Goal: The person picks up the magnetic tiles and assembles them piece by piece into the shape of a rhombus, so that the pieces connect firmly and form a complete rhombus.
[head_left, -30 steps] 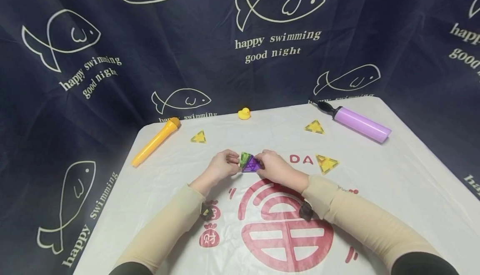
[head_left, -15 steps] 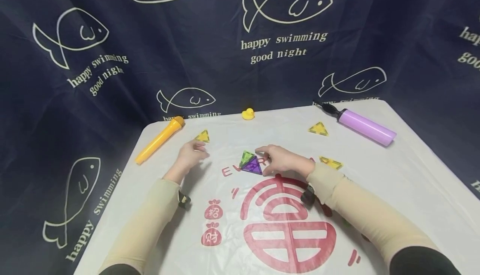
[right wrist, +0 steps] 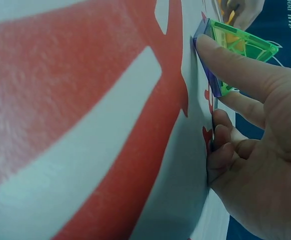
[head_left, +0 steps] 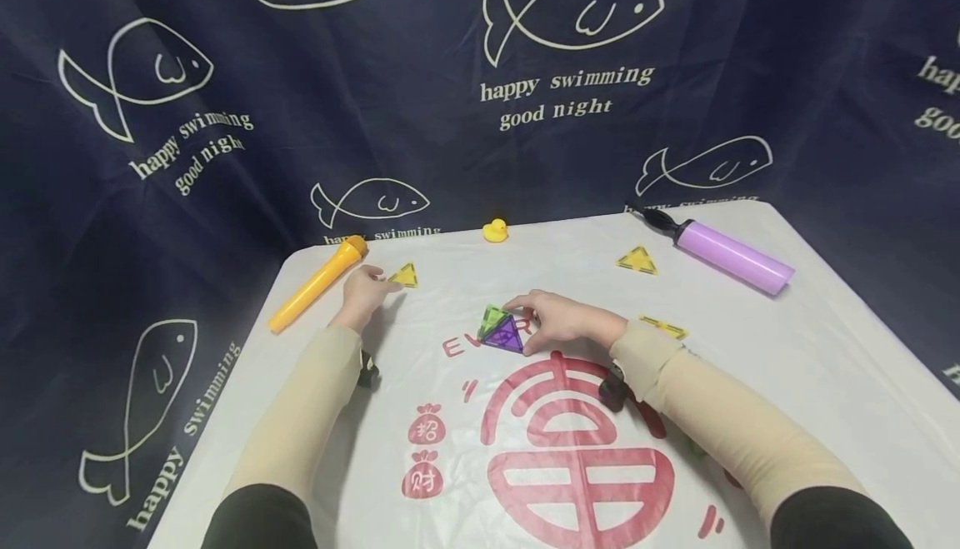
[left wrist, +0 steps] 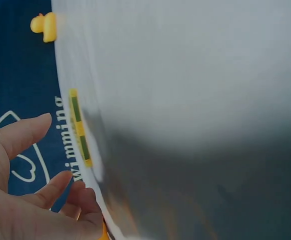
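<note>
- Across the near tabletop, you work over a white tablecloth (head_left: 450,524), glossy and faintly creased, printed with a large red emblem (head_left: 581,491); two red money-bag prints (head_left: 422,478) sit to its left.
- Your cream sleeves (head_left: 735,416), black toward the elbows, reach in from both sides, a small dark device (head_left: 613,389) under each wrist.
- Beyond the emblem, your right hand (head_left: 561,316) pinches a purple tile (head_left: 506,334) between thumb and index finger; a green tile (head_left: 492,320) meets it at an angle on the far side, the pair resting over red lettering at the middle of the cloth.
- Just past your right cuff lies a yellow tile (head_left: 663,327), partly hidden by the sleeve.
- Farther out, your left hand (head_left: 362,295) is free of any grip, thumb and fingers parted just beside a yellow triangle (head_left: 406,275) on the cloth.
- An orange toy microphone (head_left: 318,284) lies aslant along the left side, close to that hand.
- Toward the far right, another triangle, a yellow one (head_left: 637,261), lies near a lilac hand pump (head_left: 733,257) with a black nozzle.
- A yellow rubber duck (head_left: 495,231) sits at the table's back edge.
- Behind everything hangs a navy curtain (head_left: 442,132), wrapping around the table, its white fish outlines captioned "happy swimming good night."
</note>
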`<state>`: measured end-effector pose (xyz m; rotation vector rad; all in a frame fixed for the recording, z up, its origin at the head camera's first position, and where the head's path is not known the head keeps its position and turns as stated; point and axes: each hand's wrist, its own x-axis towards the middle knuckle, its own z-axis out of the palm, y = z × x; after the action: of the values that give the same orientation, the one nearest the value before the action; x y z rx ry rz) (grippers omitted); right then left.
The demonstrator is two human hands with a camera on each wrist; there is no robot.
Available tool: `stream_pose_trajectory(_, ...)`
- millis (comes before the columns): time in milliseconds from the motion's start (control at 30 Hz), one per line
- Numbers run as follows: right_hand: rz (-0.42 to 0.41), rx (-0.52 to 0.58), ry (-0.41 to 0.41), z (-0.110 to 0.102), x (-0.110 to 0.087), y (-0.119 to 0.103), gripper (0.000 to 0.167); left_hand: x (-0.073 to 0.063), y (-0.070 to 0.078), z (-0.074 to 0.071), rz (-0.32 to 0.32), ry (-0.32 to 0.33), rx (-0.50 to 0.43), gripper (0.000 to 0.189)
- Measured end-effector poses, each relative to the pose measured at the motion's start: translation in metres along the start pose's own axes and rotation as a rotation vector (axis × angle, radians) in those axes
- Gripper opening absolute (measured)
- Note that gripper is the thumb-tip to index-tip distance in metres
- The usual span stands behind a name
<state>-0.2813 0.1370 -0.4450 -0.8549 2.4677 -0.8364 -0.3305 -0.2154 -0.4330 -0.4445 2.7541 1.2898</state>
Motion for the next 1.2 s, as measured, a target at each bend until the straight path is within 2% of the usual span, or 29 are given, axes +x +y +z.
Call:
stream_pose_trajectory(200, 0.001, -0.015, 0.043, 0.003, -0.002, -0.004, 0.077, 0.009, 0.006, 0.008, -0.039, 0.013, 0.065, 0.061)
stream_pose_trajectory(400, 0.025, -0.047, 0.123, 0.009, -0.004, -0.009, 0.075, 0.010, 0.012, 0.014, -0.057, 0.016, 0.158, 0.063)
stream_pose_trajectory(567, 0.070, -0.057, 0.182, 0.015, -0.006, -0.012, 0.077, 0.009, 0.014, 0.019, -0.077, 0.028, 0.181, 0.063)
stream_pose_trajectory(833, 0.127, -0.055, 0.223, 0.021, -0.008, -0.014, 0.079, 0.009, 0.013, 0.024, -0.079, 0.023, 0.191, 0.058)
stream_pose_trajectory(967, 0.138, -0.057, 0.223, 0.021, -0.008, -0.015, 0.078, 0.005, 0.014, 0.025, -0.053, 0.013, 0.177, 0.058)
stream_pose_trajectory(1200, 0.145, -0.066, 0.228, 0.021, -0.008, -0.016, 0.078, -0.008, 0.016, 0.028, 0.019, -0.044, 0.148, 0.056)
